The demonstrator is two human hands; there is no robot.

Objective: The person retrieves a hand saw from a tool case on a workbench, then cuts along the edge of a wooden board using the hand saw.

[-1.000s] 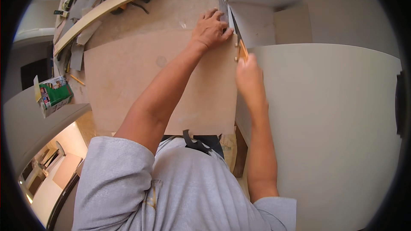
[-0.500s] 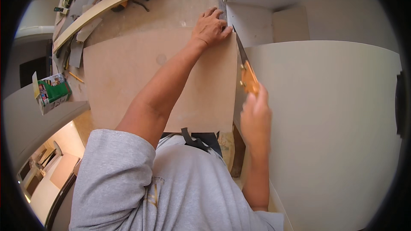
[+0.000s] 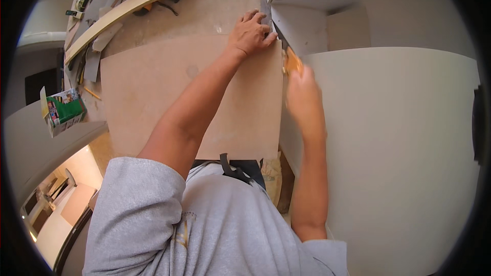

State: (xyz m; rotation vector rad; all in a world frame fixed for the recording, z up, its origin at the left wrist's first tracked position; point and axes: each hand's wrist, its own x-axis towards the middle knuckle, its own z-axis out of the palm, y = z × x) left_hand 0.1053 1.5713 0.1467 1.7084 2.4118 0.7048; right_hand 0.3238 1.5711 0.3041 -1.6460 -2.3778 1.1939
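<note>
A handsaw with an orange-brown wooden handle [image 3: 293, 62] is gripped in my right hand [image 3: 303, 92], just past the right edge of a light plywood board [image 3: 250, 107]. Its dark blade slants away, up and left, by the board's far right corner; part of it is hard to make out. My left hand [image 3: 250, 33] rests at that same corner, fingers apart and spread over the far edge, the thumb beside the blade. The board lies flat in front of my body.
Right of the board stands a large pale panel [image 3: 388, 148], with a white cabinet side [image 3: 299, 28] behind it. A curved wooden strip [image 3: 133, 7] crosses the back left, among tools and offcuts. A green-and-white open box [image 3: 65, 110] and a pencil [image 3: 91, 93] sit at left.
My right hand and the saw have moved forward, away from my body, along the board's right edge. The left hand stays in place on the board.
</note>
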